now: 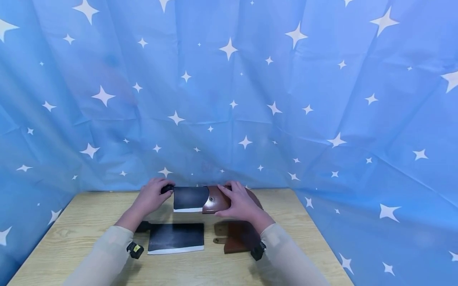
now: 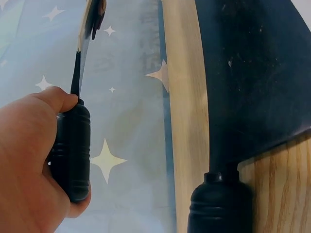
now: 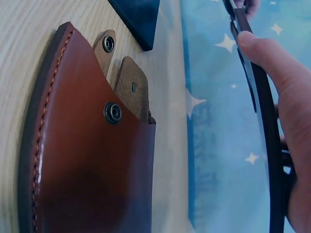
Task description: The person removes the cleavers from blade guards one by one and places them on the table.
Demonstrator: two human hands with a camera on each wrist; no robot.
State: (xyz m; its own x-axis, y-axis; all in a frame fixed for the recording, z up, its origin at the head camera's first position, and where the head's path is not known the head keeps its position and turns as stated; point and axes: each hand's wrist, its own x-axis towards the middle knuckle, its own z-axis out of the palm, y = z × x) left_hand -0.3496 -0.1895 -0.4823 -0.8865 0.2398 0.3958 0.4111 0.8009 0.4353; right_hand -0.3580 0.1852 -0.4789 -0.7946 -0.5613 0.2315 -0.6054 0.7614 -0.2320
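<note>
My left hand (image 1: 153,195) grips the black ridged handle (image 2: 73,150) of a cleaver (image 1: 189,197), held up off the table near its far edge. The end of its dark blade sits inside a brown leather sheath (image 1: 212,204); the part nearer the handle shows, with a bright cutting edge toward me. My right hand (image 1: 237,201) holds this sheath, thumb on one face, and in the right wrist view the sheath is seen edge-on. Below lies a second cleaver (image 1: 176,237), flat on the table, handle to the left. A second brown sheath (image 3: 87,145) lies under my right forearm.
The light wooden table (image 1: 86,230) carries the second cleaver and sheath. That sheath has a stitched edge, a snap stud and loose straps (image 3: 133,87). A blue star-patterned curtain (image 1: 214,99) hangs right behind the table and along both sides.
</note>
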